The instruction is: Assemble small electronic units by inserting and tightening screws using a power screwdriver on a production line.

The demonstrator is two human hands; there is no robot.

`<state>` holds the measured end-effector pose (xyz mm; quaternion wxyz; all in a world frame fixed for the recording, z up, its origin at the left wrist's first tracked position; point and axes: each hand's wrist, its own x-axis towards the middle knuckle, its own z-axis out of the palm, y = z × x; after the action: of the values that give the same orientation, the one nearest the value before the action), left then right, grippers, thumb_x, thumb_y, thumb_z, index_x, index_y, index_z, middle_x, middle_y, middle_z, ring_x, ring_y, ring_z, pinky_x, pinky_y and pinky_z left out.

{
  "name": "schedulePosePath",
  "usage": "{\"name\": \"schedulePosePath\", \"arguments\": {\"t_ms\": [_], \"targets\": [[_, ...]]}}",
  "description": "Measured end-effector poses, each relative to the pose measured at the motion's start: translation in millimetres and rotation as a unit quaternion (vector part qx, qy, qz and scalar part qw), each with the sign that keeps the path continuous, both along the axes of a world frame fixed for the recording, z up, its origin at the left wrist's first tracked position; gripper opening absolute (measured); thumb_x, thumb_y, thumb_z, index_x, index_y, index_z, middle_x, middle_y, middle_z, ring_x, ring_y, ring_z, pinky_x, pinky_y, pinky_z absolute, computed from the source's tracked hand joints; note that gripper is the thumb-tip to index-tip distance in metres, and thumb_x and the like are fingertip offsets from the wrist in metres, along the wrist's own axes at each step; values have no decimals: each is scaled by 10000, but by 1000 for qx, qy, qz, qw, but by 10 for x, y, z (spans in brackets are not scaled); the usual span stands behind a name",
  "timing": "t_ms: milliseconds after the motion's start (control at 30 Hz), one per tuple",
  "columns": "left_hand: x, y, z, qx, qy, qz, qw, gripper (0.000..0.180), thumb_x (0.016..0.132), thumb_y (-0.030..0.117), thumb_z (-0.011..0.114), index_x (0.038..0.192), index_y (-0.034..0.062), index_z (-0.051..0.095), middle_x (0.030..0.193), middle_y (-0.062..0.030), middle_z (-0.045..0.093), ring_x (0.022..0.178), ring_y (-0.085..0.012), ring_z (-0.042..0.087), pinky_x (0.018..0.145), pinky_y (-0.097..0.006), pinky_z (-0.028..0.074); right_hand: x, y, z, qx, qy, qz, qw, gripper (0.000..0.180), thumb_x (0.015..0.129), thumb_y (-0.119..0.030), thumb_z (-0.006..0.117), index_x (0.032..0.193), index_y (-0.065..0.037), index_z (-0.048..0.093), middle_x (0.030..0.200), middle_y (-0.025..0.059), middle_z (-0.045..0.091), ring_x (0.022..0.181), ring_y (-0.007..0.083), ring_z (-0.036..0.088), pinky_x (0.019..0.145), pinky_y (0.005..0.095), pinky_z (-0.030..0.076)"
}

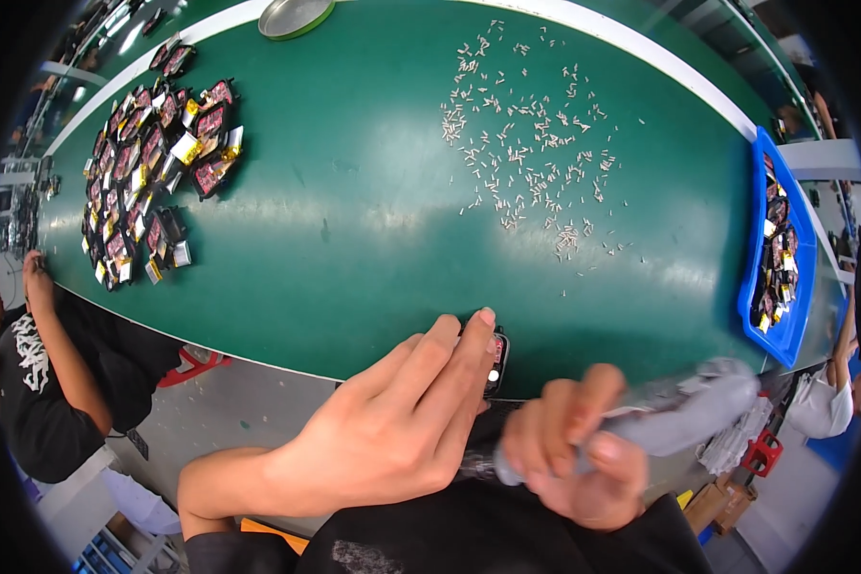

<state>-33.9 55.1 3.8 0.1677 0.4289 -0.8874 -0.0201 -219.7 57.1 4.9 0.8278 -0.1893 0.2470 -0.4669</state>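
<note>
My left hand (392,421) rests at the near edge of the green table (354,220), its fingers laid flat over a small black device (496,362) with red and white parts. My right hand (569,450) is closed around a grey power screwdriver (684,416) that points to the right, just off the table edge. Several small silvery screws (526,143) lie scattered on the table beyond the hands.
A pile of similar black and red devices (148,163) lies at the far left. A blue tray (799,258) holding more of them stands at the right. A round metal dish (295,15) sits at the back. Another person (48,364) sits at the left.
</note>
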Motion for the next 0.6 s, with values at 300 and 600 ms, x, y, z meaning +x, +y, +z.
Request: {"name": "schedulePosePath", "arguments": {"t_ms": [300,600], "targets": [[4,48,-56,-16,-7,-3,1000,305,685,27,641,951,-122,649,1073,-224,623,914,-305,603,703,-342,552,-45,-611,267,-261,56,-79,960,173,912,-216,511,852,-102,395,591,1,438,436,94,449,510,249,382],[11,50,-95,-19,-3,8,1000,235,699,34,632,892,-94,675,1029,-214,645,916,-291,607,697,-317,550,46,-752,166,-245,81,-41,965,166,893,-211,510,834,-104,397,595,5,414,430,94,412,520,257,366]]}}
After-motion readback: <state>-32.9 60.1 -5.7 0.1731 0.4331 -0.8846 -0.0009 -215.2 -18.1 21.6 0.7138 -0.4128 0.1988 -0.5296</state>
